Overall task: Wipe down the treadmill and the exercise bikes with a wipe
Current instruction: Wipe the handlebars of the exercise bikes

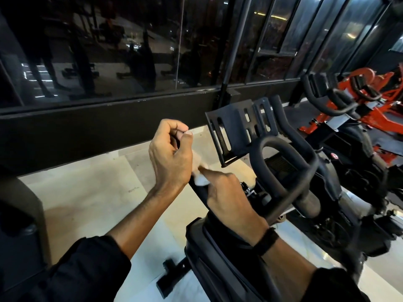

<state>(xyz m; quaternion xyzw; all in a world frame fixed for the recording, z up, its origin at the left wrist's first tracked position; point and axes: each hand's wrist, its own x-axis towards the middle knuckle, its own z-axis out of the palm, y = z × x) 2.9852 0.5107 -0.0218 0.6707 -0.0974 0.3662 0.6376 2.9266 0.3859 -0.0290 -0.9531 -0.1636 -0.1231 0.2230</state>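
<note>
both of your hands are busy at the left grip of the black exercise bike [290, 171] in front of you. your left hand [170, 155] sits raised over the end of that handlebar [200, 192], fingers curled in toward the palm with the thumb pressed against the forefinger; whether it holds a corner of the wipe [200, 178] or only a closed fist i cannot tell, since the palm hides that side. your right hand [231, 197] lies lower on the same bar, fingers bent over it, with the forefinger stretched forward and pressing the small white wipe against the bar just below your left palm. the wipe is crumpled, wedged between the two hands and touching the handlebar.

a dark band [265, 241] circles your right wrist, and dark sleeves [91, 267] cover both forearms from the elbow back. just past your hands, the bike's slotted black console bracket [237, 127] tilts up, and the looped centre bar [287, 162] curves to its right. below your right forearm is the black seat [209, 253]. a pale tiled floor [91, 192] lies under the bike. further right stand a second black bike [327, 99] and an orange frame [375, 99]. dark glass windows [109, 44] run along the wall ahead.
</note>
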